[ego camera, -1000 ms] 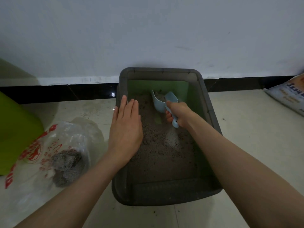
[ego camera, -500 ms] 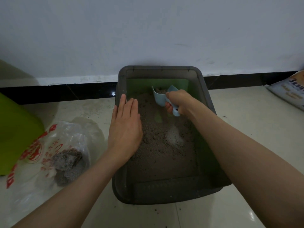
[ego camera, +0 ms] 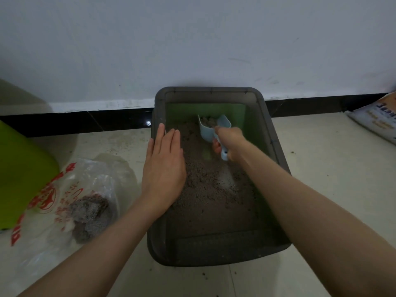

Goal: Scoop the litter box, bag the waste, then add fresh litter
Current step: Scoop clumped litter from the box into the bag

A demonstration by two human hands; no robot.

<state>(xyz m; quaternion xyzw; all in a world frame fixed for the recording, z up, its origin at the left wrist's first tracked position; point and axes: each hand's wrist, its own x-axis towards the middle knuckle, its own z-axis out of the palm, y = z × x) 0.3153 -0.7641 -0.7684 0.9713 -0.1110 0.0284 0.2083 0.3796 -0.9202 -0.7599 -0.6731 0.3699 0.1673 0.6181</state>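
Fingers (ego camera: 169,142) of the left hand (ego camera: 164,170) lie straight and together, pressed flat on the left rim of the litter box (ego camera: 158,116), holding nothing. Fingers of the right hand (ego camera: 230,144) are clamped round the handle of the pale blue scoop (ego camera: 211,129), mid-frame.

The scoop's long axis runs from the grip up toward the far wall of the box, bowl away from the person; the bowl carries a small load of grey clumps. The waste bag (ego camera: 70,196) lies on the floor to the lower left of the frame, just beside the box. It is nearer the left hand than the right, so the loaded scoop judged to be emptied next must cross leftward over the rim and the left hand.

Materials: the box is a dark, rigid, rounded rectangular tub with a green inner liner; the litter (ego camera: 210,183) is coarse, loose, grey-brown granules. The bag is thin, crinkled, translucent film with red print and already holds a grey clump pile. A printed sack (ego camera: 377,123) lies at the right edge.
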